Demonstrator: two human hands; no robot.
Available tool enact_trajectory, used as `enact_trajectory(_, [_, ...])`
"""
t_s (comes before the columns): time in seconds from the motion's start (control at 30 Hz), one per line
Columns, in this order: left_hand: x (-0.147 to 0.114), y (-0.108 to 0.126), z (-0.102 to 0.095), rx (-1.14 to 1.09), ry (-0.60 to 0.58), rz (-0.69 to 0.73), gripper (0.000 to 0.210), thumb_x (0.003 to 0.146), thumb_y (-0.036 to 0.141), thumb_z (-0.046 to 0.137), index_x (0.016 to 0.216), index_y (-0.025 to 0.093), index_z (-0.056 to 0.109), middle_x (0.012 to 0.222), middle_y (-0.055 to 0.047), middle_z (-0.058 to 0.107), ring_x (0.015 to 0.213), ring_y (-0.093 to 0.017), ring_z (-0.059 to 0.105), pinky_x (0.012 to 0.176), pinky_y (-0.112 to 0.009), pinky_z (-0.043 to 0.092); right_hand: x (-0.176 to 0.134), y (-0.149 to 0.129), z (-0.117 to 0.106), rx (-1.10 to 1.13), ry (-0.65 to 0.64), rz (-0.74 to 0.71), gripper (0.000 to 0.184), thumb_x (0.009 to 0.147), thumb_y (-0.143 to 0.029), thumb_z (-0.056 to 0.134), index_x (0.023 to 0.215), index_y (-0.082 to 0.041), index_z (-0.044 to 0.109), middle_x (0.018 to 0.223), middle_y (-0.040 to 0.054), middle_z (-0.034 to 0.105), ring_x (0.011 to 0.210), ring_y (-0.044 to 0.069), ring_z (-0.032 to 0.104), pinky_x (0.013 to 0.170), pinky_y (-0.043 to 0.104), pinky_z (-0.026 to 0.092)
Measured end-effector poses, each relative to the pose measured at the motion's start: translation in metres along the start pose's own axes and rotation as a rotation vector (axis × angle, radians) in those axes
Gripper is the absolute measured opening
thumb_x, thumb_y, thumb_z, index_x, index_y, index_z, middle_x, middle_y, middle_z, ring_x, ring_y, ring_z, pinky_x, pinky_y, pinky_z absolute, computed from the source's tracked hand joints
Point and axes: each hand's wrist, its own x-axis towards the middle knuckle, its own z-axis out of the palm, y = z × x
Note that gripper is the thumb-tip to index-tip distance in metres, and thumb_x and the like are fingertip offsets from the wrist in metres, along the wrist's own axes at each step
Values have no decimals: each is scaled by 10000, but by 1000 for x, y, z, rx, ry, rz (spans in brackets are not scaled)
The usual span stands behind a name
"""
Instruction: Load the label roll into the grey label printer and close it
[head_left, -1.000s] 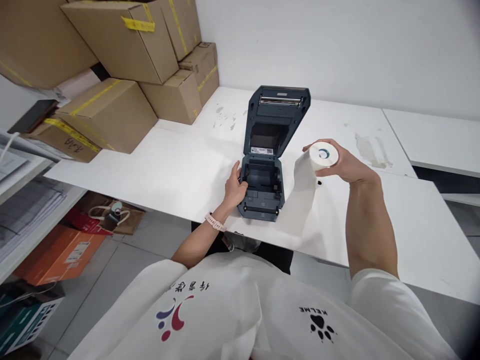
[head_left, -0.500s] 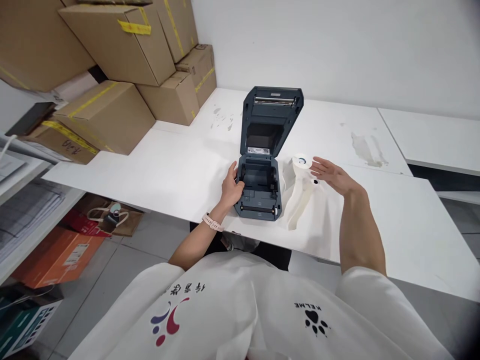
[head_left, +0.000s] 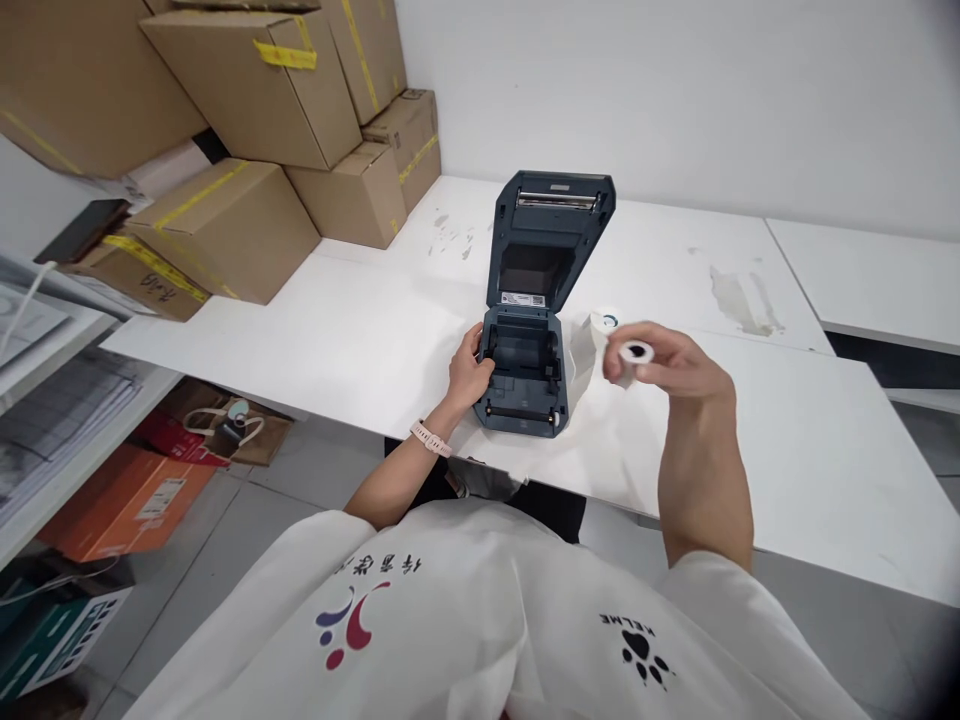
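A dark grey label printer (head_left: 521,395) stands on the white table with its lid (head_left: 551,235) tipped up and back. Its inner bay faces me and shows no roll in it. My left hand (head_left: 471,370) grips the printer's left side, thumb over the rim. To the right of the printer, my right hand (head_left: 667,360) is closed around a small white paper roll (head_left: 628,368), its dark core hole facing up. A larger white label roll (head_left: 609,321) lies behind that hand, partly covered. White paper strip (head_left: 585,355) curls between the printer and my right hand.
Cardboard boxes (head_left: 225,230) with yellow tape are stacked at the table's left end. A white wall (head_left: 675,100) rises behind. Lower left, a shelf (head_left: 90,390) holds papers, and an orange box (head_left: 127,500) sits on the floor. A second white table (head_left: 885,270) adjoins at right.
My right hand, open beside the rolls before, has closed on the small roll and raised it off the table. The paper strip has shifted. My left hand stays on the printer.
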Motion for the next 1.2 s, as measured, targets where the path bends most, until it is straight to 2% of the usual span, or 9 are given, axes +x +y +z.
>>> enact_trajectory(0.13, [-1,0,0,-4,3,-9,842,780,124,564,1596,260,405,1602,-107,563,1483,-316,537,1170,-509,502,79,-21,33,-395,-327,22,579,962,-434,629,1518,-298,541,1111,56,768,916,241,717,810,388,590])
enact_trajectory(0.23, [-2,1,0,-4,-5,-33,849,790,136,574,1607,273,391,1600,-109,567,1492,-331,526,1159,-523,506,125,0,59,-735,-373,119,634,941,-285,600,1564,-257,488,1261,97,756,1033,283,731,910,422,578])
enact_trajectory(0.37, [-3,2,0,12,-5,-15,838,801,142,587,1603,303,405,1599,-96,569,1464,-341,552,1164,-556,498,141,31,84,-915,-324,214,785,931,-216,592,1665,-228,313,1412,149,701,1180,336,722,958,452,572])
enact_trajectory(0.5, [-1,1,1,12,18,-13,822,781,116,586,1569,308,455,1573,-71,598,1481,-325,539,1194,-535,486,127,32,97,-948,-221,221,822,938,-193,597,1686,-174,257,1423,199,685,1279,384,678,1005,517,559])
enact_trajectory(0.6, [0,0,1,2,23,-12,819,770,111,578,1561,290,465,1576,-76,595,1488,-318,534,1201,-519,483,99,18,103,-905,-118,158,653,981,-219,561,1614,-150,411,1452,204,665,1341,398,632,1033,561,555])
enact_trajectory(0.73, [-3,2,1,-9,25,8,792,772,121,565,1546,267,484,1579,-82,588,1480,-310,540,1219,-505,464,41,1,117,-799,15,45,447,1077,-363,449,1476,-222,592,1453,143,684,1308,362,665,1053,565,572])
enact_trajectory(0.9, [-6,9,3,-66,7,22,763,790,149,580,1539,248,475,1625,-93,526,1530,-306,475,1254,-467,425,-16,2,155,-870,99,33,523,1081,-505,445,1503,-228,582,1606,166,553,1491,390,526,1185,637,474])
enact_trajectory(1.03, [-6,12,4,-110,-27,-29,788,820,209,643,1573,254,412,1671,-103,458,1560,-315,429,1265,-460,408,-23,9,180,-944,169,20,600,1052,-553,501,1564,-241,509,1648,166,497,1514,406,488,1167,649,470])
enact_trajectory(1.2, [-7,12,2,-119,-82,-112,868,848,316,706,1628,252,328,1704,-116,410,1545,-327,449,1226,-446,454,-25,16,188,-1032,205,-55,726,995,-601,604,1581,-198,463,1659,170,483,1470,412,518,1137,626,468])
